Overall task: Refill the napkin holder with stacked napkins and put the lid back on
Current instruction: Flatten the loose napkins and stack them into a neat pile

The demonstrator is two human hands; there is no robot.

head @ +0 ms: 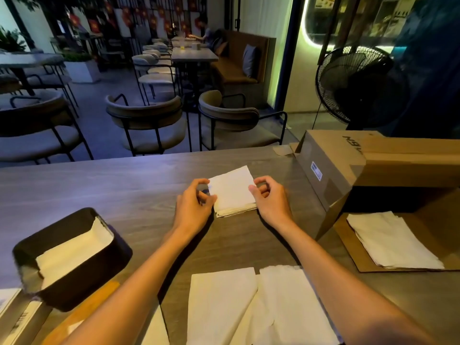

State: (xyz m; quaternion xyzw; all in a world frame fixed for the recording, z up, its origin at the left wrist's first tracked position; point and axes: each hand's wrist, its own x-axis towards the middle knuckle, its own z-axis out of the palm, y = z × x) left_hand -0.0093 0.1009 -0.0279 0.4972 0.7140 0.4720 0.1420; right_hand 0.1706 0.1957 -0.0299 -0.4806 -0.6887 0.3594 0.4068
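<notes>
Napkins (232, 192) sat squared between your left hand (195, 202) and right hand (270, 199), both loosely pinching the stack's edges; holder (72, 257) looked part-filled, unlidded.

Matt white paper napkins (232, 192), grained wood table (99, 190), brown cardboard box (348, 155).

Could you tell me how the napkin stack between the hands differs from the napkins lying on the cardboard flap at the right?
The stack between the hands is a small, squared-up pile on the bare table, flanked by the left hand and right hand. The napkins on the cardboard flap look larger and lie loosely fanned, with no hand on them. Both are white paper.
</notes>
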